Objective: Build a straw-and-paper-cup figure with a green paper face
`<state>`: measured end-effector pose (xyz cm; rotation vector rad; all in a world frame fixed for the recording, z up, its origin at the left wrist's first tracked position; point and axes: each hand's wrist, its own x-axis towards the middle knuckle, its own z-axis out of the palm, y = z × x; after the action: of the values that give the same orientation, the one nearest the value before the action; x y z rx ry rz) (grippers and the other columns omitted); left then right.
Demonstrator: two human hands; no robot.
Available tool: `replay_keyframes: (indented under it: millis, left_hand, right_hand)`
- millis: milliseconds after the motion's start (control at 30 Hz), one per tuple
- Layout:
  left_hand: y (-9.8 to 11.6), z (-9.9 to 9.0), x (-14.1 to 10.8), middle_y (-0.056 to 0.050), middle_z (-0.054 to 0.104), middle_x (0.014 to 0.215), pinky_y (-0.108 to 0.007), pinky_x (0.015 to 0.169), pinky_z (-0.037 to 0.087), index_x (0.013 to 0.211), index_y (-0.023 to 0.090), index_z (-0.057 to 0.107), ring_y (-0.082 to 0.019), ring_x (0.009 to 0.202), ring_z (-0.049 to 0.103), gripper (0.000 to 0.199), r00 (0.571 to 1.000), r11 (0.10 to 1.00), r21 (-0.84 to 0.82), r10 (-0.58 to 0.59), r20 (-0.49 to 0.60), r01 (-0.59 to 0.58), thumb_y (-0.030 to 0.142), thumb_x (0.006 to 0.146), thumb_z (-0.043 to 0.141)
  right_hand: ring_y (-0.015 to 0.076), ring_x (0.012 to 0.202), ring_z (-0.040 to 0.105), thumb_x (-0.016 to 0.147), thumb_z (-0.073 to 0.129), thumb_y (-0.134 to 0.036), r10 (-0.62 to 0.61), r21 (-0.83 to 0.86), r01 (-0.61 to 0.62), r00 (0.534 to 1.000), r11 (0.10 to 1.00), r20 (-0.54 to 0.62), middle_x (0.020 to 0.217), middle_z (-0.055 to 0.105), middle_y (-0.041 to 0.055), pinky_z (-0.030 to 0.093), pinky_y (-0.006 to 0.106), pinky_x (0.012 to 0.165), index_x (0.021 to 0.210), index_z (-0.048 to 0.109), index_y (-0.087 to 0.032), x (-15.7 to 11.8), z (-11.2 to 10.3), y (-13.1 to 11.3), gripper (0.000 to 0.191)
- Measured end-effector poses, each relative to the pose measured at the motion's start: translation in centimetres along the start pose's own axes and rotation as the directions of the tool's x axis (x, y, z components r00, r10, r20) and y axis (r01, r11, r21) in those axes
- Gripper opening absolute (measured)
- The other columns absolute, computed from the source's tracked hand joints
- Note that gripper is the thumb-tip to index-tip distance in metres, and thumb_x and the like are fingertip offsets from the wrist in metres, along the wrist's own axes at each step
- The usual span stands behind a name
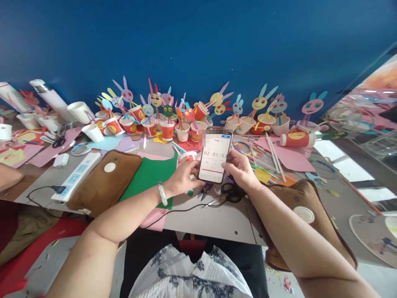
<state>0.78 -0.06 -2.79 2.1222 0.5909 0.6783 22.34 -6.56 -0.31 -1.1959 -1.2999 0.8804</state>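
Note:
A smartphone point(214, 163) is held up over the table, its lit screen showing the digits 02:01:53. My left hand point(183, 177), with a pale bangle at the wrist, grips its lower left edge. On the other side my right hand point(241, 169) holds the phone by its right edge, thumb at the screen. Just behind the phone stands a paper cup point(188, 156), partly hidden. Below the hands lie black-handled scissors point(232, 193) and a small green paper disc point(190, 193). Green paper point(147, 176) lies beside my left forearm.
Several cups with paper rabbit figures point(167, 128) line the blue wall. Brown plush warmers point(107, 178) lie on both sides. A power strip point(77, 176) with a black cord sits at left. Pink paper point(294, 155) and thin sticks are at right. Another person's arm point(9, 180) shows far left.

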Motion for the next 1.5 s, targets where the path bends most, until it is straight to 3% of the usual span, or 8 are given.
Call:
replay_keyframes:
  millis: [400,933,1133,1267,1500]
  left_hand:
    - [0.07,0.01,0.0,0.001,0.076,0.086,-0.055,0.125,0.017,0.11,0.02,0.059,-0.022,0.087,0.073,0.043,1.0,1.0,-0.028,-0.012,0.009,0.012,0.021,0.074,0.082]
    - [-0.28,0.17,-0.06,0.0,0.075,0.088,-0.054,0.123,0.025,0.113,0.02,0.06,-0.023,0.088,0.072,0.045,1.0,0.999,-0.044,-0.011,-0.005,0.01,0.023,0.074,0.083]
    - [-0.22,0.13,-0.01,-0.002,0.076,0.092,-0.053,0.122,0.027,0.113,0.02,0.061,-0.023,0.087,0.072,0.044,1.0,0.999,-0.039,-0.01,-0.001,0.01,0.024,0.074,0.083]
    - [-0.11,0.11,-0.03,0.0,0.075,0.085,-0.054,0.122,0.025,0.112,0.02,0.061,-0.023,0.088,0.072,0.044,1.0,1.0,0.004,0.001,-0.013,-0.001,0.026,0.074,0.083]
    - [-0.15,0.1,-0.01,-0.001,0.076,0.09,-0.056,0.124,0.021,0.112,0.022,0.061,-0.023,0.086,0.072,0.045,1.0,1.0,-0.018,-0.002,-0.005,0.002,0.024,0.074,0.083]
  right_hand:
    - [0.0123,0.051,0.05,0.074,0.072,-0.029,-0.012,0.009,0.012,1.0,1.0,-0.003,0.067,0.064,-0.0021,0.048,0.029,0.057,0.096,0.065,-0.02,0.11,-0.14,0.25,0.025]
    - [0.0159,0.056,0.056,0.075,0.074,-0.035,0.002,0.007,-0.002,1.0,1.0,0.003,0.068,0.064,-0.0004,0.049,0.03,0.055,0.099,0.065,-0.021,0.08,-0.12,0.33,0.03]
    - [0.0141,0.054,0.052,0.074,0.074,-0.036,0.009,0.016,-0.009,1.0,1.0,0.004,0.069,0.065,-0.0001,0.045,0.029,0.052,0.096,0.063,-0.021,0.05,-0.09,0.38,0.029]
    - [0.0142,0.054,0.052,0.074,0.074,-0.036,0.013,0.0,-0.013,1.0,1.0,0.001,0.068,0.064,-0.0005,0.044,0.028,0.051,0.097,0.062,-0.021,0.02,-0.12,0.3,0.03]
    - [0.0157,0.057,0.055,0.074,0.073,-0.034,0.007,-0.002,-0.007,1.0,1.0,-0.004,0.068,0.064,0.0001,0.045,0.028,0.051,0.097,0.063,-0.021,0.05,-0.14,0.4,0.028]
